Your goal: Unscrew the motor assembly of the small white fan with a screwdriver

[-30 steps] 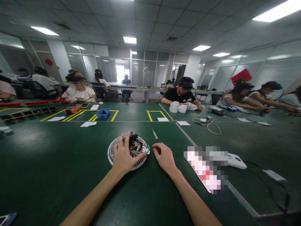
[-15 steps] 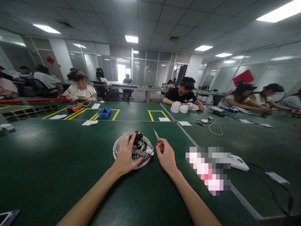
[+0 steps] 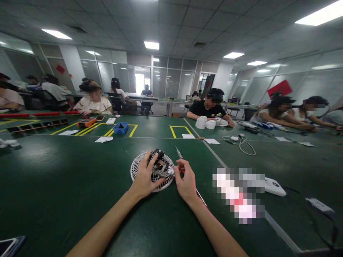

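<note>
My left hand [image 3: 144,180] lies spread over a round white grille [image 3: 136,165], its fingers against a black motor-like part [image 3: 157,154] mounted on it. Grey wires [image 3: 158,175] and a white connector-like piece [image 3: 170,172] sit at the grille's right side. There my right hand [image 3: 186,180] is closed, thumb and fingers bent together at the rim; what they pinch is hidden. Beyond its knuckles a pointed metal tool [image 3: 179,152] shows. Something red [image 3: 182,174] peeks out under the fingers, and a thin metal shaft [image 3: 201,198] emerges beside the wrist.
A blurred-out patch [image 3: 235,196] and a white device [image 3: 275,187] with a dark cable lie to the right. Farther off are a blue bin [image 3: 120,128], paper slips [image 3: 104,139], a coiled cable [image 3: 242,144] and white cups [image 3: 200,122]. Several people sit around.
My right hand has shifted left to the grille's rim, uncovering the thin metal shaft by the wrist. My left hand stays on the grille. The view has shifted slightly.
</note>
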### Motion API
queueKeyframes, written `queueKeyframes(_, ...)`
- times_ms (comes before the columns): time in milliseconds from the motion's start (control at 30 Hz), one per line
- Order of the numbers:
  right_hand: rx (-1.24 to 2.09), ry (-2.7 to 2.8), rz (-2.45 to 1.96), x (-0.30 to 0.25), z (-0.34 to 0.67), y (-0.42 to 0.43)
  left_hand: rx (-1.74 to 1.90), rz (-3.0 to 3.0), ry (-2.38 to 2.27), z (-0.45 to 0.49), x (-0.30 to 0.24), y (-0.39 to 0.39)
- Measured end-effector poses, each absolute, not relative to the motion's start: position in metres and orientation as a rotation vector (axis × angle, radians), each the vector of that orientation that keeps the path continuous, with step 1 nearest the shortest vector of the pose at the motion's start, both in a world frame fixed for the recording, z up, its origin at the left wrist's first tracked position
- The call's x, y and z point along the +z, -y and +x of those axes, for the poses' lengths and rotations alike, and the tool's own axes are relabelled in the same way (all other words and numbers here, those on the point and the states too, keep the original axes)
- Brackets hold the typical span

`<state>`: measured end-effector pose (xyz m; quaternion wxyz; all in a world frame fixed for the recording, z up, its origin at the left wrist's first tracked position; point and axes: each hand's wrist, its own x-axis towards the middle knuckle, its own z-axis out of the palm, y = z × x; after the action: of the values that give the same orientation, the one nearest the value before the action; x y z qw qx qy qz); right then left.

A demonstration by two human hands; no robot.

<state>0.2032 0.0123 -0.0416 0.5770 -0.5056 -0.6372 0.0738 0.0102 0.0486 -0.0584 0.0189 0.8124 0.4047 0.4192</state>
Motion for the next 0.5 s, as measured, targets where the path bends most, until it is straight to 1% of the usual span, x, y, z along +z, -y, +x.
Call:
queueKeyframes(200,0.118,1.496,-1.142,-0.043,0.200,-0.010,1.317,2.570,-1.412,0.018,-0.057,-0.042)
queueKeyframes(333,0.122,1.503,-1.138,-0.041,0.200,-0.009,1.411,2.542,-1.516,0.021,-0.053,-0.036)
queueKeyframes(400,0.121,1.510,-1.133,-0.040,0.200,-0.008,1.480,2.567,-1.482,0.021,-0.050,-0.034)
queueKeyframes(500,0.116,1.516,-1.131,-0.039,0.199,-0.006,1.624,2.655,-1.269,0.021,-0.047,-0.031)
